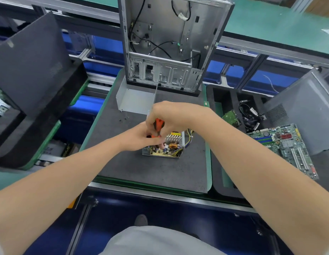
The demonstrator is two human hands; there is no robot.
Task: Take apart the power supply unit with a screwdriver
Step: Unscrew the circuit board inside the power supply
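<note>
Over the PSU (171, 146) on the table (141, 172) the screwdriver (158, 126) is gripped by the right hand (168, 115), the left hand (141, 138) beside it, hold unclear — if the tip slips, the board (160, 153) could be gouged

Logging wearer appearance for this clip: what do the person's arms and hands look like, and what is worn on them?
Both forearms are bare, and no sleeve plainly shows. The left hand and right hand have no gloves, and no watch, ring or wrist strap is visible. A light grey garment shows at the bottom of the view.
</note>
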